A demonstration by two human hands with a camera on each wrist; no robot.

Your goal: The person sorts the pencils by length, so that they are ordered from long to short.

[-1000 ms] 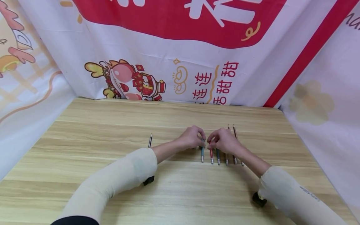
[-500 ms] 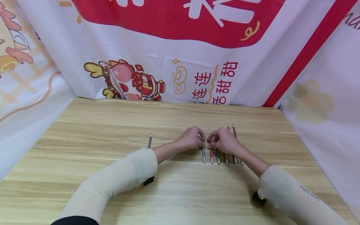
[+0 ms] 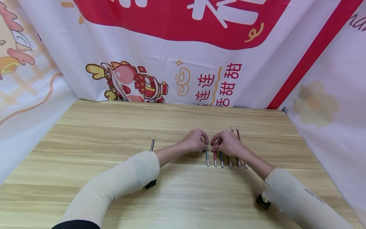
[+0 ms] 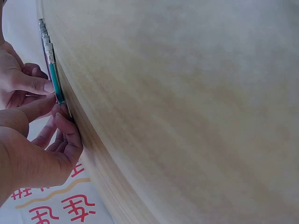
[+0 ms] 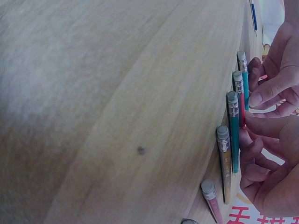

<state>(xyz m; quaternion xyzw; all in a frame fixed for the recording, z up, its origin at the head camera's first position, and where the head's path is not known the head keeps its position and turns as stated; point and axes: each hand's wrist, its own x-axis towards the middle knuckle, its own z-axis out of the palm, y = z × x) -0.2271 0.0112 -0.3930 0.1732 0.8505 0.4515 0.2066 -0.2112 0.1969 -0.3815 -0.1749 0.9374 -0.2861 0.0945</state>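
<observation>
My left hand (image 3: pixel 195 140) pinches a teal pencil (image 3: pixel 207 160) between thumb and fingertips, its eraser end toward me. Close beside it, my right hand (image 3: pixel 227 143) pinches a red pencil (image 3: pixel 215 160). Both pencils lie nearly parallel on the table with a narrow gap between them. To the right, partly under the right hand, the row continues with a dark green pencil (image 5: pixel 234 135), a yellow-brown pencil (image 5: pixel 226 163) and a pinkish-red pencil (image 5: pixel 213 205). In the left wrist view the teal pencil (image 4: pixel 55 79) runs down into the left fingertips, hiding its point.
A dark pencil (image 3: pixel 152 143) lies apart at the left, partly covered by the left forearm. The wood-grain table (image 3: pixel 183 197) ends at a printed cloth backdrop (image 3: pixel 160 47). Black wrist devices (image 3: pixel 263 202) hang below both sleeves.
The eraser end of the teal pencil has shifted slightly right, toward the red pencil. Both hands stay in almost the same place and keep their pinch.
</observation>
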